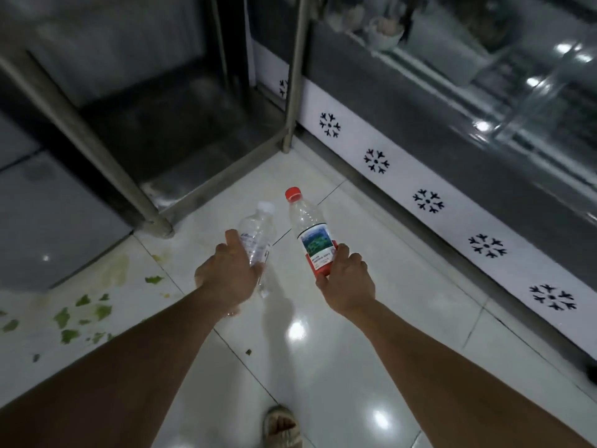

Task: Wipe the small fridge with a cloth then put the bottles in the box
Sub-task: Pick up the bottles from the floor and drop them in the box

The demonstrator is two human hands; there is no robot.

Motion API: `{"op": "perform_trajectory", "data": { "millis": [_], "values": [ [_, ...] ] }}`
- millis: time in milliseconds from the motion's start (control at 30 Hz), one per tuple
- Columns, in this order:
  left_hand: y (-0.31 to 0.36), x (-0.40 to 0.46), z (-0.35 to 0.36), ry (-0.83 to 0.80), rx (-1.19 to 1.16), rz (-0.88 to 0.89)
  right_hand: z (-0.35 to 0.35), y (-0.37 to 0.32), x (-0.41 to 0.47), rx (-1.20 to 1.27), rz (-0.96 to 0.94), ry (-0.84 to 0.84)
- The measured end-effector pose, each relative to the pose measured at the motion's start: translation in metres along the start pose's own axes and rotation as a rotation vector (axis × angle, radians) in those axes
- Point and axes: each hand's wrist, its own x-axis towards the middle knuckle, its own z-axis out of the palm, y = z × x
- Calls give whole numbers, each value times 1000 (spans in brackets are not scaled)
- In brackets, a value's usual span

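Note:
My left hand [229, 273] grips a clear plastic bottle with a white cap [258, 234], tilted up and to the right over the floor. In my right hand [347, 279] is a clear bottle with a red cap [307, 224] and a red and green label, held by its lower part and leaning slightly left. Both bottles are held out in front of me above the white tiled floor. To the right stands the glass-fronted fridge [452, 202] with a white band of black snowflake marks. No cloth and no box are in view.
A metal table frame with legs [155, 218] and a low shelf stands ahead on the left. Green leaf scraps [84, 312] and stains lie on the floor tiles at the left. My sandalled foot [282, 426] shows at the bottom. A white cup [386, 32] sits inside the fridge.

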Motion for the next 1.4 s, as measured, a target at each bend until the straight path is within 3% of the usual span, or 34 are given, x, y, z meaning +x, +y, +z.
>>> {"op": "perform_trajectory", "data": {
  "millis": [367, 700, 1000, 1400],
  "values": [
    [72, -139, -141, 2, 32, 297, -179, 14, -169, 107, 202, 197],
    [177, -280, -176, 12, 230, 661, -266, 86, -351, 170, 423, 402],
    [289, -434, -131, -25, 341, 971, -294, 217, -510, 229, 688, 545],
    [417, -699, 26, -158, 337, 1243, -273, 431, -749, 275, 1033, 647]
  ]
}}
